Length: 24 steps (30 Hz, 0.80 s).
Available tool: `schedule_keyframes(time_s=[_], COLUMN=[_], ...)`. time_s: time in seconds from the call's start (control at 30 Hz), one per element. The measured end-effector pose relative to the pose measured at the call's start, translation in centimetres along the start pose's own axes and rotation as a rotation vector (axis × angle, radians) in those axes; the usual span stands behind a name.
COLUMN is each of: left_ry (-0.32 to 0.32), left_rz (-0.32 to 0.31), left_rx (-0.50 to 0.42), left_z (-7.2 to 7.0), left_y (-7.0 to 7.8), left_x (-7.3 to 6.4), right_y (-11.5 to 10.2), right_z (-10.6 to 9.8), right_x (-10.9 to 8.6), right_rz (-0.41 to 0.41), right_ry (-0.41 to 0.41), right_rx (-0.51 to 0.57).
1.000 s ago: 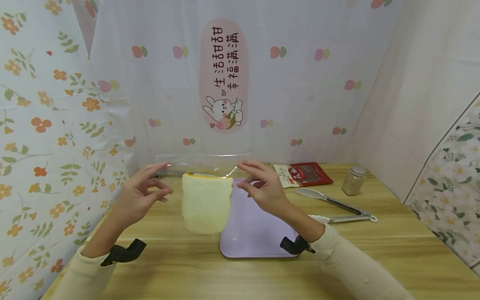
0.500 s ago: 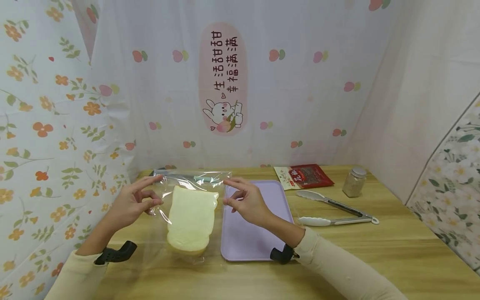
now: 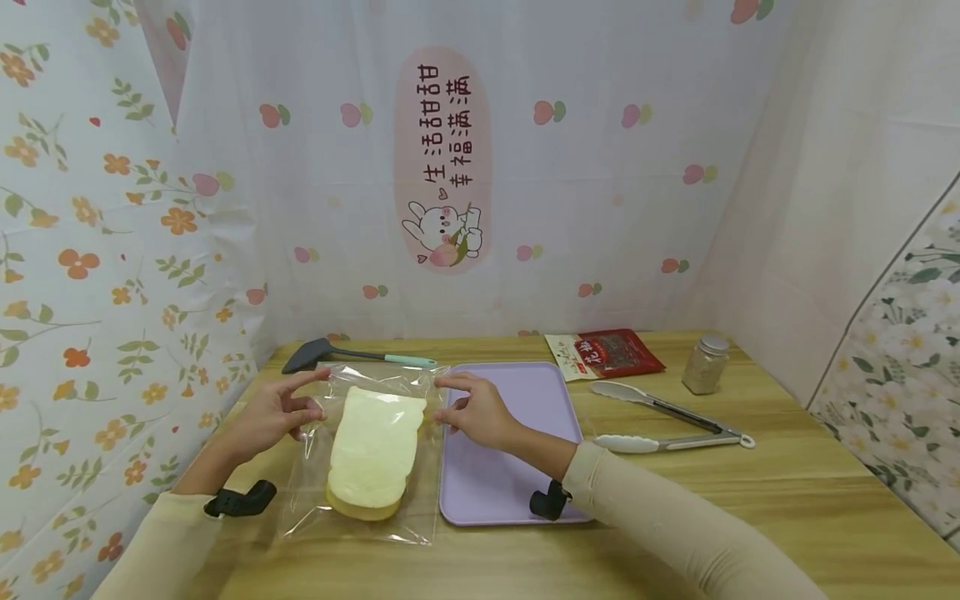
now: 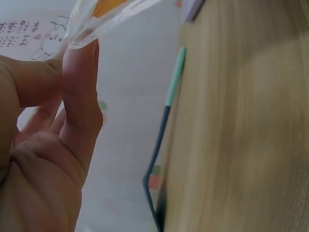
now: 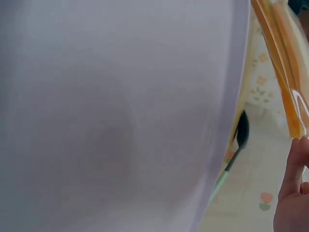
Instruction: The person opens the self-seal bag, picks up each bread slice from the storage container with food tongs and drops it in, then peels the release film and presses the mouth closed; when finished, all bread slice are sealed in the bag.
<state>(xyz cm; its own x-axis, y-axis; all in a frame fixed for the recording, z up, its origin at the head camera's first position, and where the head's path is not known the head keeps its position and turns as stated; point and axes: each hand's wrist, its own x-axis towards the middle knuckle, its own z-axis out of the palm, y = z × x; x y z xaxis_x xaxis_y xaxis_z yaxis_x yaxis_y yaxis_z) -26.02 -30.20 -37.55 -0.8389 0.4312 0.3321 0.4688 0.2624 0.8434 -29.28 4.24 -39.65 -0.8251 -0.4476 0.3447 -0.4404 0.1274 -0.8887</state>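
Observation:
A clear plastic bag [image 3: 306, 496] with stacked bread slices [image 3: 378, 446] inside hangs or lies at the left of the table, its upper edge between my two hands. My left hand [image 3: 270, 417] pinches the bag's upper left corner between thumb and finger; the left wrist view shows the film [image 4: 86, 30] at the fingertips. On the other side, my right hand [image 3: 480, 412] pinches the upper right corner, beside the tray. The bread's orange-brown crust [image 5: 282, 67] shows edge-on in the right wrist view. Whether the bag's bottom touches the table I cannot tell.
To the right of the bag lies a lilac tray [image 3: 517, 467], partly under my right forearm. Behind the bag is a spatula [image 3: 352, 352] with a mint handle. Tongs [image 3: 675, 442], a red spice packet [image 3: 615, 352] and a small lidded jar [image 3: 706, 364] stand or lie farther right.
Both hands have come down and slightly left with the bag and bread. The bread has gone from hanging upright to leaning back toward the table, and the spatula behind is now uncovered.

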Motion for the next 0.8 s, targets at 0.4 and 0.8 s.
schedule_keyframes(time_s=[0.4,0.8], left_ry=[-0.059,-0.061], left_rz=[-0.177,-0.223], left_rx=[0.03,0.104], left_z=[-0.5,0.3], left_y=[-2.8,-4.8], left_x=[1.2,2.3], right_y=[1.4,2.8], right_z=[0.4,0.9], right_x=[2.6,3.6], right_rz=[0.227,0.267], right_ry=[-0.023,-0.003], right_rx=[-0.141,-0.204])
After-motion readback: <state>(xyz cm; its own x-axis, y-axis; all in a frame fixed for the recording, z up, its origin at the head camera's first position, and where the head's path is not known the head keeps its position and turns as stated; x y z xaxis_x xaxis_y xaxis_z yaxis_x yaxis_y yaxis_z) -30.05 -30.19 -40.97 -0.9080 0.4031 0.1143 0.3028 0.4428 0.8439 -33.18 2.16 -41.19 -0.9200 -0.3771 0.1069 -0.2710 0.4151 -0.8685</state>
